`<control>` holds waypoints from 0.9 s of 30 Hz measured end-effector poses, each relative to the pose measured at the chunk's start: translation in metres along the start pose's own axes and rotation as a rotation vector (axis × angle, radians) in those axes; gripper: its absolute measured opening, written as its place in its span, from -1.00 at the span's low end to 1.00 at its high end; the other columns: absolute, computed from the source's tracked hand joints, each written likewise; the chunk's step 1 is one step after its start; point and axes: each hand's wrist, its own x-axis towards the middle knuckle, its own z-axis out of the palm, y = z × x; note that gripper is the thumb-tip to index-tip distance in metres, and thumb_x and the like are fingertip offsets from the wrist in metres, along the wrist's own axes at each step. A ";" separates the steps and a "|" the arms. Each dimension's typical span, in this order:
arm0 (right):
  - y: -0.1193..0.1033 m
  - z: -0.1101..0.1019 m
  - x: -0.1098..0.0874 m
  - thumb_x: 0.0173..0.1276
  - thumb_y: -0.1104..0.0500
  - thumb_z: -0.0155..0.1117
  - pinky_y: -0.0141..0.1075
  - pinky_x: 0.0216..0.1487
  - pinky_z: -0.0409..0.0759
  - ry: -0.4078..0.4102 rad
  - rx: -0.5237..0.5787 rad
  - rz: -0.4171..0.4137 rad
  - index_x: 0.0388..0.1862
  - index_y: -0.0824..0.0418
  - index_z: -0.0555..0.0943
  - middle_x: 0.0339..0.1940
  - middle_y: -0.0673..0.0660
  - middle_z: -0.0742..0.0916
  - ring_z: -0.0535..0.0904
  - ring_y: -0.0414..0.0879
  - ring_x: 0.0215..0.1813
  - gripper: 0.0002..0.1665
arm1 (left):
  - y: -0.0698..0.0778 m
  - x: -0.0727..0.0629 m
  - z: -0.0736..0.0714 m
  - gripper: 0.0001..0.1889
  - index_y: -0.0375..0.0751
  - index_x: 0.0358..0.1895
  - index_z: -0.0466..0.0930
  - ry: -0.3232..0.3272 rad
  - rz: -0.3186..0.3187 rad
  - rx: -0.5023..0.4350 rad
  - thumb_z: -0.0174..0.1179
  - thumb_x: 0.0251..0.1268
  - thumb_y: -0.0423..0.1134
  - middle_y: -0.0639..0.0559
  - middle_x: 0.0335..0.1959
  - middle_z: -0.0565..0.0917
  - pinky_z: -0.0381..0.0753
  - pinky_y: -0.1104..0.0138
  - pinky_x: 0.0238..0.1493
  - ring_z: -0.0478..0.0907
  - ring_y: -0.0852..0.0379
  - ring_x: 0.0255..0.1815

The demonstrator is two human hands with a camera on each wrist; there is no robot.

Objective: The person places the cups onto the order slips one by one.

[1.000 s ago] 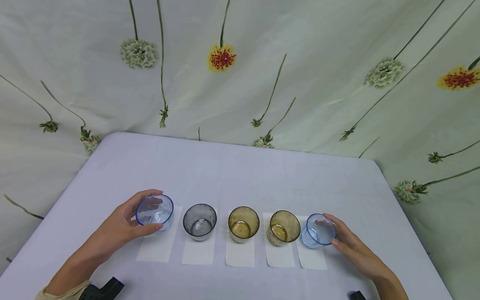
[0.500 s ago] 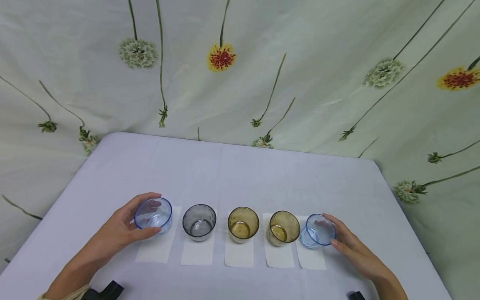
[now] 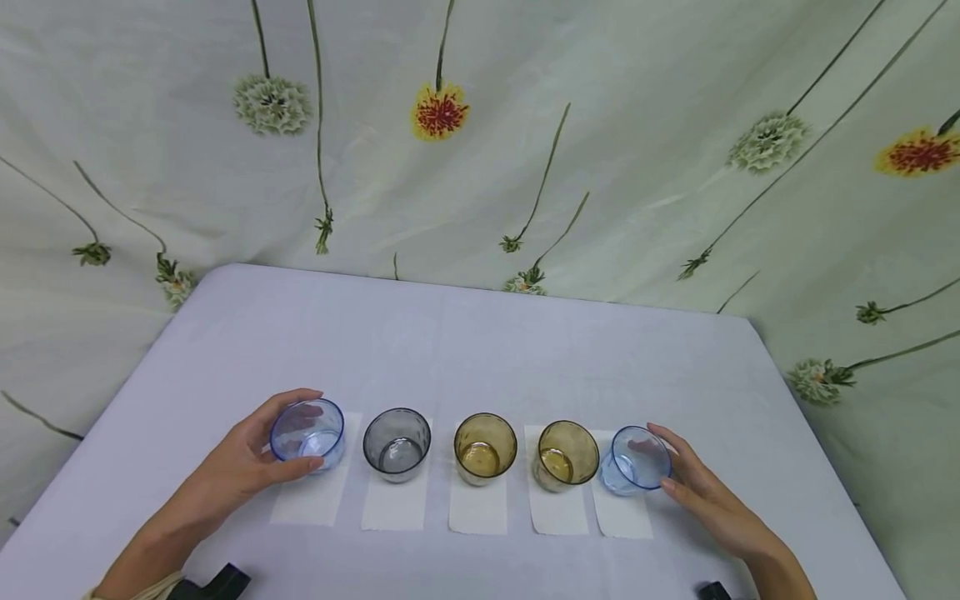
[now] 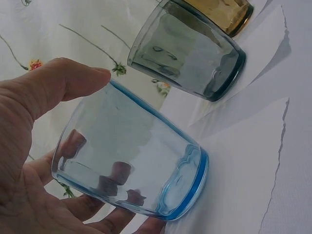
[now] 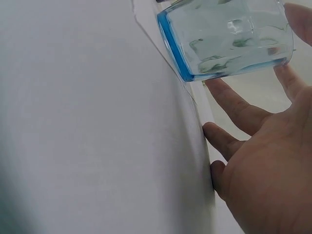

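Observation:
At the left end of a row of glasses, my left hand holds a clear blue glass between thumb and fingers. In the left wrist view the thumb lies at the rim of this blue glass, and the fingertips show through its far side. My right hand has thumb and fingertips at the rim of another blue glass at the right end. Its lower fingers spread beside that glass and rest close to the table in the right wrist view. Both glasses are upright and hold nothing.
Between the blue glasses stand a smoky grey glass, an amber glass and a second amber glass. White paper pieces lie under the row on a white-covered table. A flowered cloth hangs behind.
My left hand and its blue glass have come down and nearer by a small amount. The right hand and the other glasses stay where they were.

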 end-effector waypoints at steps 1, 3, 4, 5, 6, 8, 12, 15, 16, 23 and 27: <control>0.000 0.000 0.000 0.61 0.23 -0.06 0.53 0.36 -0.14 0.002 -0.020 0.012 0.64 -0.04 -0.02 0.64 0.26 -0.03 -0.35 0.45 0.60 -0.27 | 0.000 0.000 0.000 -0.20 -0.05 0.49 0.24 -0.001 -0.002 -0.002 0.43 0.20 -0.27 0.00 0.34 0.40 0.40 0.63 0.04 0.29 0.42 0.27; -0.001 0.000 0.000 0.61 0.23 -0.07 0.40 0.45 0.00 0.004 -0.044 0.023 0.64 -0.06 -0.02 0.65 0.21 -0.01 -0.30 0.37 0.63 -0.27 | 0.000 -0.001 0.000 -0.20 -0.05 0.49 0.24 -0.001 -0.004 -0.005 0.43 0.20 -0.27 0.00 0.34 0.40 0.44 0.61 0.04 0.30 0.41 0.27; -0.001 0.000 0.001 0.61 0.24 -0.07 0.39 0.45 0.00 -0.001 -0.042 0.017 0.64 -0.05 -0.02 0.65 0.17 0.00 -0.31 0.36 0.63 -0.27 | 0.000 -0.001 0.000 -0.20 -0.05 0.49 0.24 0.000 -0.005 -0.004 0.43 0.20 -0.27 0.00 0.34 0.40 0.44 0.61 0.04 0.30 0.41 0.27; -0.001 -0.001 0.001 0.61 0.25 -0.08 0.40 0.45 -0.02 -0.003 -0.037 0.013 0.64 -0.05 -0.02 0.65 0.09 0.01 -0.32 0.35 0.63 -0.27 | 0.001 -0.001 0.000 -0.20 -0.05 0.49 0.24 0.001 -0.003 -0.001 0.43 0.20 -0.27 0.00 0.34 0.40 0.44 0.61 0.04 0.30 0.42 0.27; -0.001 -0.001 0.001 0.62 0.25 -0.08 0.40 0.45 -0.03 -0.006 -0.032 0.009 0.64 -0.05 -0.02 0.65 -0.01 0.02 -0.33 0.35 0.63 -0.27 | 0.001 -0.001 0.000 -0.20 -0.05 0.48 0.24 0.002 -0.001 -0.004 0.43 0.20 -0.27 0.01 0.33 0.40 0.44 0.61 0.04 0.32 0.41 0.27; 0.000 -0.001 0.001 0.61 0.25 -0.08 0.53 0.37 -0.16 -0.014 -0.009 -0.002 0.64 -0.05 -0.02 0.62 -0.15 0.04 -0.37 0.40 0.61 -0.27 | 0.001 -0.002 -0.001 -0.21 -0.06 0.48 0.24 0.001 0.007 -0.013 0.43 0.20 -0.28 0.01 0.32 0.41 0.45 0.61 0.05 0.35 0.40 0.26; 0.001 -0.001 0.000 0.61 0.26 -0.09 0.60 0.26 -0.32 -0.032 0.020 -0.025 0.65 -0.04 -0.03 0.60 -0.21 0.05 -0.42 0.43 0.59 -0.27 | 0.000 -0.003 -0.001 -0.21 -0.07 0.48 0.23 -0.005 0.012 -0.036 0.42 0.20 -0.31 0.03 0.31 0.41 0.47 0.60 0.05 0.38 0.39 0.24; 0.001 -0.001 0.000 0.61 0.29 -0.11 0.59 0.28 -0.27 -0.036 0.008 -0.048 0.65 -0.01 -0.04 0.63 -0.12 0.06 -0.35 0.30 0.63 -0.27 | -0.001 -0.003 -0.002 -0.20 -0.06 0.49 0.23 -0.006 0.004 -0.030 0.43 0.20 -0.30 0.01 0.32 0.40 0.47 0.60 0.05 0.37 0.39 0.23; 0.001 -0.001 0.000 0.61 0.28 -0.11 0.57 0.31 -0.21 -0.034 -0.009 -0.049 0.65 -0.02 -0.03 0.63 -0.13 0.07 -0.31 0.16 0.65 -0.27 | -0.002 -0.004 -0.002 -0.20 -0.06 0.49 0.23 -0.004 0.000 -0.025 0.43 0.19 -0.30 0.00 0.32 0.39 0.46 0.60 0.04 0.36 0.39 0.23; 0.005 -0.002 0.003 0.61 0.31 -0.13 -0.58 0.39 0.09 -0.056 0.011 -0.116 0.65 0.01 -0.02 0.61 -0.17 0.14 -0.05 -0.69 0.47 -0.27 | -0.002 -0.005 -0.003 -0.17 -0.02 0.52 0.18 -0.022 -0.014 -0.037 0.41 0.22 -0.27 -0.07 0.39 0.34 0.48 0.60 0.05 0.32 0.42 0.26; 0.004 -0.008 0.002 0.66 0.27 -0.26 -0.76 0.26 0.01 -0.077 0.000 -0.127 0.66 0.05 -0.04 0.65 0.06 0.14 -0.02 -0.72 0.46 -0.34 | -0.001 -0.005 -0.009 -0.19 0.07 0.58 0.09 -0.041 0.006 -0.009 0.32 0.34 -0.25 -0.08 0.48 0.29 0.36 0.70 0.11 0.21 0.56 0.33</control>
